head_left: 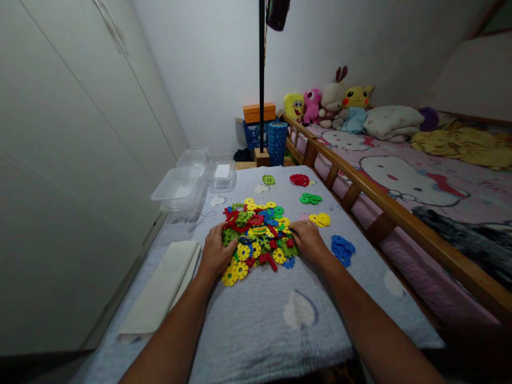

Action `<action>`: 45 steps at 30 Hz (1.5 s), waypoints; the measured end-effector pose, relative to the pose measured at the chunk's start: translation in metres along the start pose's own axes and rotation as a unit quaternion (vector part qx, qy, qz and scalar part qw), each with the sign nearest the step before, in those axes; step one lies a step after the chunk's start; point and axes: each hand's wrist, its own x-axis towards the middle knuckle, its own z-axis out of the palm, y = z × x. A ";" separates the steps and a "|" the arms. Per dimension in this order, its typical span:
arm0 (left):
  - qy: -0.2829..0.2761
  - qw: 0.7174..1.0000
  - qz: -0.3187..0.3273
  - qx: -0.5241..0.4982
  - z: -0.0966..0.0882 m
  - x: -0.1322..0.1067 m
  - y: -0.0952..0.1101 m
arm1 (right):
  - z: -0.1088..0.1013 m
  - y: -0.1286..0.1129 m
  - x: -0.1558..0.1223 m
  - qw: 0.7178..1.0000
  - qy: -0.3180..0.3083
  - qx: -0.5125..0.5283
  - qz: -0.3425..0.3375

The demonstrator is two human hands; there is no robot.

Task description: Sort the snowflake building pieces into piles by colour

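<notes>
A mixed heap of plastic interlocking building pieces (256,232), in red, yellow, green and blue, lies in the middle of the cloth-covered table. Against its left edge rests my left hand (215,249), thumb apart from the fingers, touching pieces. My right hand (309,241) is at the heap's right edge with its fingertips on the pieces; part of its fingers is hidden. Sorted by colour nearby are red pieces (299,180), green pieces (311,198), yellow pieces (320,220), blue pieces (342,250) and olive-green pieces (268,180).
Clear plastic containers (178,186) stand at the table's far left, beside a smaller clear box (223,176). Nearer lies a folded cream cloth (164,285). A wooden bed rail (384,213) runs along the right side. Behind the table rises a black pole (261,80).
</notes>
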 end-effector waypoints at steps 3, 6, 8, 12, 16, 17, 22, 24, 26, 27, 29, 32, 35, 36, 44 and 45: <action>0.001 1.000 -0.001 -0.004 0.001 0.000 -0.001 | 0.000 0.005 -0.004 1.000 0.005 0.007 -0.004; 0.001 1.000 -0.001 -0.006 0.002 0.001 -0.003 | -0.001 0.007 -0.007 1.000 0.005 0.012 -0.009; 0.000 1.000 -0.002 -0.003 0.002 0.001 -0.003 | -0.004 0.007 -0.009 1.000 0.000 0.019 -0.013; 0.002 1.000 -0.003 -0.002 0.002 0.001 -0.003 | -0.015 0.012 -0.013 0.999 -0.016 0.040 -0.010; 0.004 1.000 -0.002 -0.004 0.002 0.001 -0.003 | -0.037 0.027 -0.022 0.997 0.019 0.076 0.018; 0.005 1.000 -0.002 -0.003 0.002 0.001 -0.003 | -0.044 0.032 -0.026 0.995 0.029 0.086 0.038; 0.000 1.000 0.000 0.003 0.003 0.001 -0.004 | -0.063 0.054 -0.050 0.986 0.023 0.103 0.128; 0.001 1.000 -0.001 0.005 0.003 0.001 -0.004 | -0.063 0.059 -0.058 0.990 0.004 0.078 0.119; 0.003 1.000 -0.002 0.004 0.003 0.002 -0.004 | -0.060 0.063 -0.064 0.994 -0.002 0.034 0.108; 0.003 1.000 -0.002 0.003 0.003 0.002 -0.005 | -0.058 0.064 -0.067 0.994 0.000 0.009 0.105; 0.004 1.000 -0.002 -0.001 0.003 0.002 -0.005 | -0.055 0.068 -0.070 0.994 0.007 -0.033 0.103; 0.006 1.000 -0.002 -0.004 0.003 0.002 -0.005 | -0.054 0.071 -0.073 0.992 0.006 -0.070 0.106; 0.002 1.000 -0.003 0.002 0.003 0.002 -0.005 | -0.057 0.065 -0.066 0.992 0.003 -0.071 0.101; 0.000 1.000 -0.003 0.005 0.003 0.002 -0.004 | -0.058 0.061 -0.061 0.994 0.000 -0.066 0.092; -0.001 1.000 -0.001 0.004 0.002 0.001 -0.003 | -0.034 0.008 -0.008 0.996 -0.067 -0.040 -0.050; 0.001 1.000 0.001 0.003 0.002 0.001 -0.003 | -0.028 0.005 -0.006 0.995 -0.070 -0.038 -0.054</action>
